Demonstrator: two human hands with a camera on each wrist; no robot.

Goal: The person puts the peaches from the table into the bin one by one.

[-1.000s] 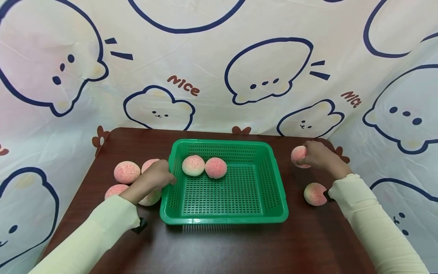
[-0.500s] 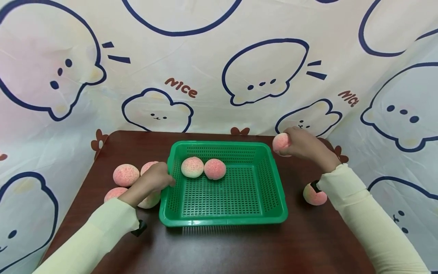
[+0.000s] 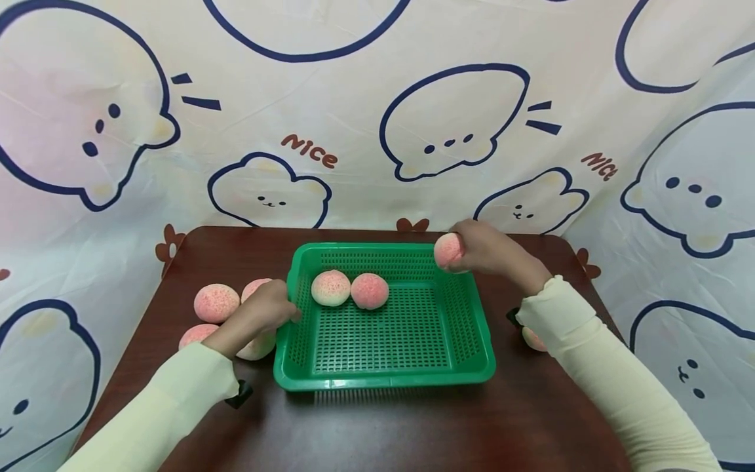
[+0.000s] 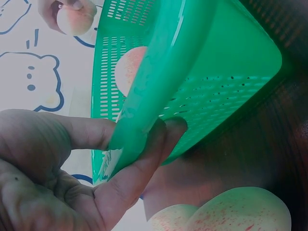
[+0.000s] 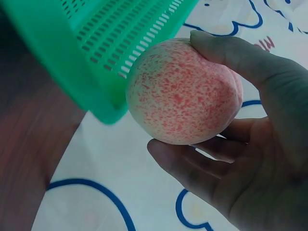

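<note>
A green perforated plastic basket [image 3: 401, 379] stands on the table, with a pale speckled peach [image 3: 331, 288] and a pinker peach [image 3: 369, 291] side by side in its back left part. My left hand [image 3: 267, 307] pinches the basket's left rim, thumb on one side and fingers on the other, as the left wrist view shows. Over the back right corner of the basket, my right hand [image 3: 486, 248] holds a red-speckled peach [image 5: 185, 94] between thumb and fingers.
Left of the basket lie several more peaches [image 3: 216, 303], partly behind my left hand. One peach [image 3: 533, 339] sits on the right, mostly covered by my right sleeve. A cartoon-print cloth [image 3: 354, 118] hangs behind the dark brown table [image 3: 389, 432].
My right hand has carried its peach leftward from the table's right side to over the basket's back right corner. The left hand keeps its grip on the rim.
</note>
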